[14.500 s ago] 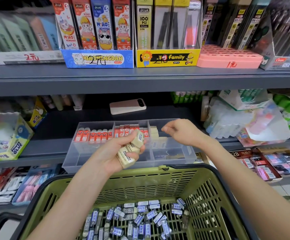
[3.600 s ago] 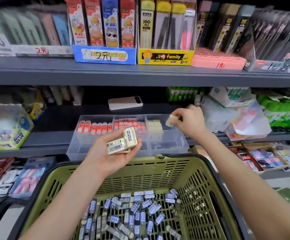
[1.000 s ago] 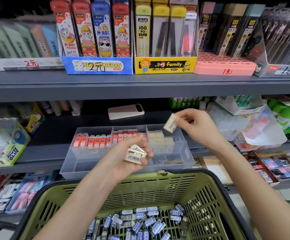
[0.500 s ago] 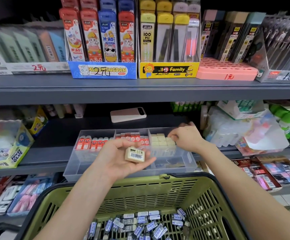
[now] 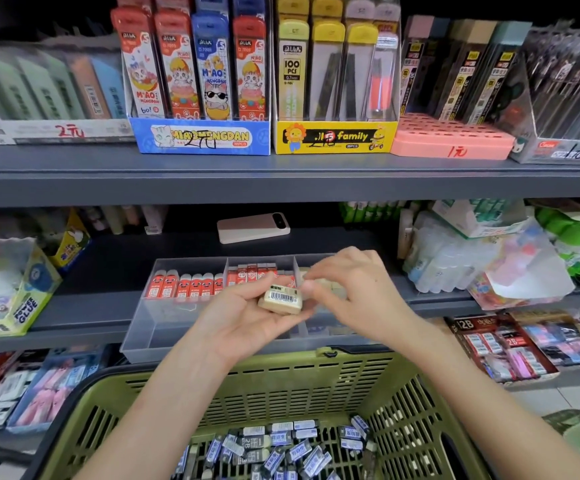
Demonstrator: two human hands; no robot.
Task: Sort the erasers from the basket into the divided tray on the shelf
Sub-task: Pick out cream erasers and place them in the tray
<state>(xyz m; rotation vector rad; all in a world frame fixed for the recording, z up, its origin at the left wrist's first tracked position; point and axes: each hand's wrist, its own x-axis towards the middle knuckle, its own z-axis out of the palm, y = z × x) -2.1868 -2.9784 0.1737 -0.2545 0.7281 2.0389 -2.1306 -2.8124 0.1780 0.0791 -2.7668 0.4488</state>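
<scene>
A clear divided tray [image 5: 164, 327] stands on the middle shelf. Red erasers [image 5: 184, 285] fill its left compartment and red-and-white ones [image 5: 250, 271] the middle. Cream erasers [image 5: 333, 287] in the right compartment are mostly hidden behind my right hand. My left hand [image 5: 243, 323] is palm up in front of the tray and holds one cream eraser [image 5: 281, 299] with a barcode label. My right hand [image 5: 358, 292] has its thumb and forefinger pinching that eraser's right end. Below, the green basket [image 5: 281, 386] holds several blue-and-grey erasers [image 5: 281, 448].
A pink phone-like device [image 5: 253, 227] lies behind the tray. A glue display box [image 5: 8, 289] stands to the left and plastic bags of stock [image 5: 489, 265] to the right. The upper shelf [image 5: 281, 181] carries pencil-lead display boxes. Lower shelves hold more packaged stationery.
My right hand has come back from the tray's right compartment to the eraser in my left hand. My left hand held several cream erasers earlier and now holds one.
</scene>
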